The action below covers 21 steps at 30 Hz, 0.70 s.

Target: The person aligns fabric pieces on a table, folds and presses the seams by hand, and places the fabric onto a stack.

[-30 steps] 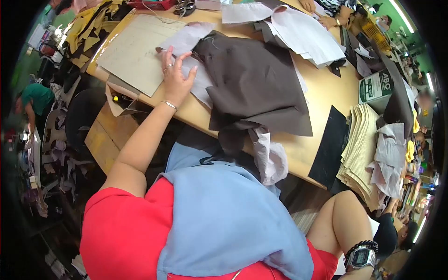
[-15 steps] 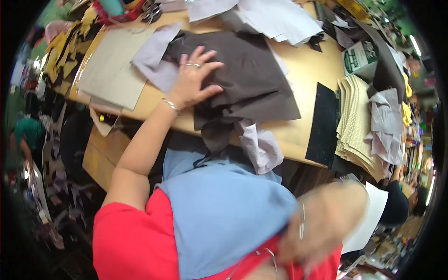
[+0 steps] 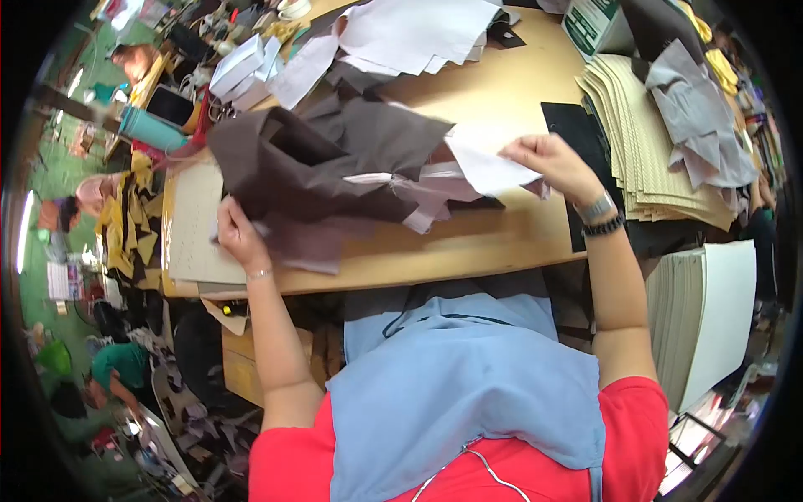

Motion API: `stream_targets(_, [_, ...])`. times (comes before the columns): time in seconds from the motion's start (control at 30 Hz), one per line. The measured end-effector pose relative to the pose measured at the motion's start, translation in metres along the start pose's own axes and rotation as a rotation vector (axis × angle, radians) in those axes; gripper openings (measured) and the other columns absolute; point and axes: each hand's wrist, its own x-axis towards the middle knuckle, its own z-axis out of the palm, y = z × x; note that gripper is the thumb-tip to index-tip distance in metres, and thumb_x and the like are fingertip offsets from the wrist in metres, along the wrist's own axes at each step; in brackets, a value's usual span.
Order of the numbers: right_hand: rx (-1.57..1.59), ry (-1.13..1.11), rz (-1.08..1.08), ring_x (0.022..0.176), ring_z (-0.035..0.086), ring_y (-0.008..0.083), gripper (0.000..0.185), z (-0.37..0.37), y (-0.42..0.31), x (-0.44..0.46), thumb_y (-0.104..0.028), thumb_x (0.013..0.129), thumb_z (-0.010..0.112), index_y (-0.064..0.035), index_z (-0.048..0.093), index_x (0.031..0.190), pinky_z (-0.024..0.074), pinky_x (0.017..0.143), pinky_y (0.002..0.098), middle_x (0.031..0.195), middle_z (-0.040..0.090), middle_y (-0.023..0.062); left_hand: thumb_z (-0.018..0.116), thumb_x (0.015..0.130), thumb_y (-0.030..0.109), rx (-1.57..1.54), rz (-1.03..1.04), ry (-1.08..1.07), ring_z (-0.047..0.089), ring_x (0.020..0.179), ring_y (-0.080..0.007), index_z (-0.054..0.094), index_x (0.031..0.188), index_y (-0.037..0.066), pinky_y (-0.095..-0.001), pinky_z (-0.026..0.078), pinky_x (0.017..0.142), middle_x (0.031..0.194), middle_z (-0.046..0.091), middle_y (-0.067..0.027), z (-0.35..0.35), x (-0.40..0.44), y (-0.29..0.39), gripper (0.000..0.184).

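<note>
Dark brown fabric (image 3: 335,167) is bunched and partly lifted above the table, with pale lining and seam edges showing along its right side. My left hand (image 3: 241,236) is closed around the fabric's lower left edge. On the other side, my right hand (image 3: 559,166) pinches a white flap (image 3: 489,167) at the right end of the same bundle, which is stretched between both hands. A mauve-toned part of the cloth (image 3: 309,243) hangs blurred below, near the table's front edge.
White cut sheets (image 3: 418,33) lie at the back of the wooden table (image 3: 535,84). Stacked cream sheets (image 3: 644,142) with crumpled grey cloth (image 3: 694,117) stand right, beside a black panel (image 3: 573,151). Grey board (image 3: 192,226) lies left. A person in green (image 3: 121,368) bends at far left.
My left hand, flat on the fabric before, now grips its edge farther left. My right hand went from near my chest to the white flap. The fabric has been lifted and bunched.
</note>
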Motion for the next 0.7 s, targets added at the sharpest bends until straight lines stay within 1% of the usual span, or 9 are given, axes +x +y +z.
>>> stream_targets(0.07, [-0.249,0.385,-0.3,0.069,0.057,0.0082,0.03,-0.02,0.029,0.029,-0.026,0.095,0.062,0.0004,0.066,0.108,0.0468,0.064,0.0229,0.081,0.067,0.0015,0.057,0.097,0.013,0.101,-0.074,-0.212,0.062,0.098,-0.0218,0.063,0.111,-0.003,-0.0337,0.047,0.091,0.108,0.067,-0.0127,-0.014,-0.007,-0.01,0.022])
stream_targets(0.13, [-0.115,0.622,-0.408,0.084,0.058,0.0086,0.034,-0.022,0.028,0.027,-0.027,0.094,0.063,0.0001,0.064,0.114,0.0475,0.076,0.0238,0.097,0.066,0.0051,0.059,0.095,0.012,0.037,-0.093,-0.104,0.058,0.108,-0.0254,0.059,0.119,-0.001,-0.0361,0.044,0.096,0.12,0.061,-0.0145,-0.014,-0.013,0.012,0.027])
stream_targets(0.3, [-0.597,0.36,-0.765,0.112,0.057,0.0298,0.071,0.023,0.01,-0.029,-0.042,0.069,0.083,-0.003,0.057,0.123,0.043,0.099,0.0398,0.118,0.06,0.015,0.061,0.093,0.012,0.007,0.307,-0.053,0.045,0.128,-0.03,0.053,0.126,0.002,-0.0428,0.034,0.108,0.137,0.05,-0.0163,-0.016,-0.012,0.091,0.036])
stream_targets(0.4, [-0.949,0.338,-0.666,0.117,0.054,0.0322,0.051,0.054,0.023,-0.037,-0.031,0.075,0.08,-0.0086,0.06,0.116,0.0399,0.104,0.0446,0.131,0.055,0.0146,0.072,0.084,0.036,-0.037,0.679,-0.401,0.044,0.13,-0.0333,0.061,0.118,0.004,-0.0444,0.03,0.111,0.139,0.049,-0.0163,0.006,-0.016,0.148,0.048])
stream_targets(0.43, [-0.964,0.347,-0.696,0.113,0.056,0.0296,0.041,0.054,0.03,-0.034,-0.028,0.079,0.076,-0.0083,0.062,0.113,0.0423,0.1,0.0427,0.126,0.058,0.0137,0.076,0.077,0.048,0.067,0.664,-0.524,0.042,0.132,-0.0355,0.06,0.122,0.008,-0.0511,0.027,0.111,0.139,0.049,-0.0144,0.014,-0.025,0.174,0.063])
stream_targets(0.5, [-0.996,0.372,-0.763,0.104,0.062,0.0244,0.023,0.048,0.036,-0.026,-0.021,0.088,0.069,-0.0075,0.064,0.106,0.0473,0.093,0.0389,0.116,0.063,0.012,0.078,0.071,0.047,0.206,0.589,-0.725,0.039,0.136,-0.032,0.062,0.122,0.015,-0.0635,0.021,0.109,0.137,0.053,-0.0082,0.041,-0.044,0.183,0.062])
stream_targets(0.6, [-0.204,0.266,-0.331,0.084,0.063,0.0124,0.013,0.034,0.009,-0.029,-0.014,0.095,0.057,-0.004,0.066,0.096,0.0508,0.077,0.0289,0.093,0.069,0.0058,0.074,0.079,0.027,0.039,0.423,-0.784,0.06,0.113,-0.0271,0.064,0.113,0.01,-0.0572,0.027,0.108,0.119,0.066,-0.0052,0.061,-0.041,0.153,0.039])
stream_targets(0.63, [0.093,0.292,-0.376,0.072,0.059,0.0045,0.022,0.034,0.017,-0.019,-0.018,0.099,0.054,-0.0022,0.067,0.092,0.0478,0.065,0.0215,0.076,0.067,-0.0009,0.072,0.082,0.027,-0.033,0.417,-0.765,0.062,0.107,-0.0266,0.064,0.111,0.01,-0.0565,0.029,0.106,0.115,0.067,-0.0044,0.063,-0.042,0.146,0.035])
stream_targets(0.7, [0.507,0.16,-0.231,0.083,0.062,0.0064,0.029,0.02,0.005,-0.013,-0.028,0.099,0.057,-0.0009,0.065,0.105,0.0498,0.074,0.0213,0.095,0.068,0.002,0.068,0.086,0.028,-0.175,0.39,-0.726,0.065,0.095,-0.0256,0.064,0.105,0.011,-0.055,0.034,0.103,0.109,0.069,-0.0029,0.061,-0.047,0.138,0.027])
